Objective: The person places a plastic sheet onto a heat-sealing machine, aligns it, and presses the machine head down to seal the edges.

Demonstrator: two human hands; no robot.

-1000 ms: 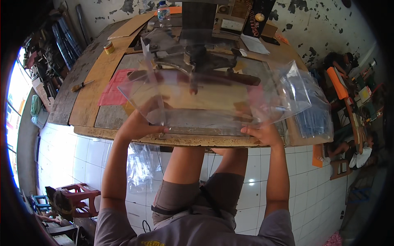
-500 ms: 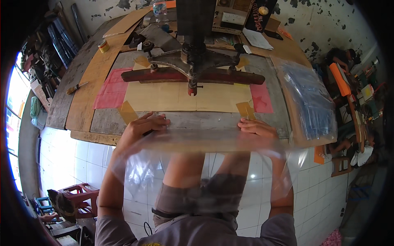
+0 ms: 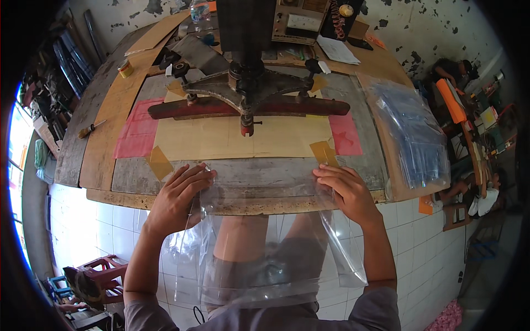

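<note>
A clear plastic sheet stretches between my two hands and hangs over the table's front edge in front of my legs. My left hand grips its left far corner, fingers closed over it. At the opposite corner my right hand pinches the sheet the same way. Both hands are just short of the cream-coloured pad, which is fastened with brown tape at its corners. Above the pad hangs a press machine with a long, dark red bar.
A stack of clear plastic pieces lies on the table's right side. On the left are a screwdriver and a small yellow tin. A metered box stands behind the press. Other people sit at far right.
The sheet has settled from a blur and now hangs lower and flatter between my hands. My hands have come slightly nearer me, and the view has shifted a little.
</note>
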